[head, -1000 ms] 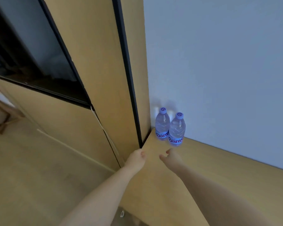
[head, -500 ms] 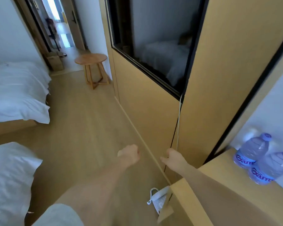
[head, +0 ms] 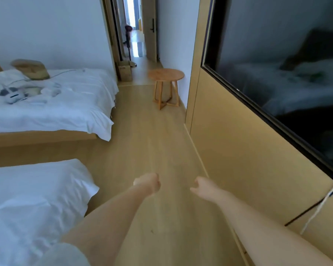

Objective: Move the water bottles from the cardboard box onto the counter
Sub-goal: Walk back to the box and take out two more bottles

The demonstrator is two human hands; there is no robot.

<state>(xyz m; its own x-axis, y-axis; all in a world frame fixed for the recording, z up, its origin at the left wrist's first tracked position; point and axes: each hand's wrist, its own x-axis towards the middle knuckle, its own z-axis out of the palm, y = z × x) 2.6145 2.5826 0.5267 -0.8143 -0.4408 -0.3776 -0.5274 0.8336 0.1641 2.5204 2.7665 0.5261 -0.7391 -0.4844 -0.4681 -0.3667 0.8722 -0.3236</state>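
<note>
Both my arms reach forward over the wooden floor, and neither hand holds anything. My left hand point(head: 148, 182) is curled into a fist. My right hand point(head: 202, 188) has loosely curled fingers with the thumb apart. A brown cardboard box point(head: 125, 71) stands far ahead on the floor by the doorway, past the foot of the bed. Its contents cannot be seen from here. No water bottles and no counter are in view.
Two beds with white sheets, a far bed point(head: 52, 104) and a near bed point(head: 27, 204), line the left side. A round wooden side table point(head: 166, 76) stands ahead on the right by the wall. A wooden partition point(head: 238, 150) with dark glass runs along the right. A floor corridor point(head: 152, 141) lies between the beds and the partition.
The view has swung left, away from the counter and its two bottles, which have left the frame. Both hands stay out in front, holding nothing, now over the floor.
</note>
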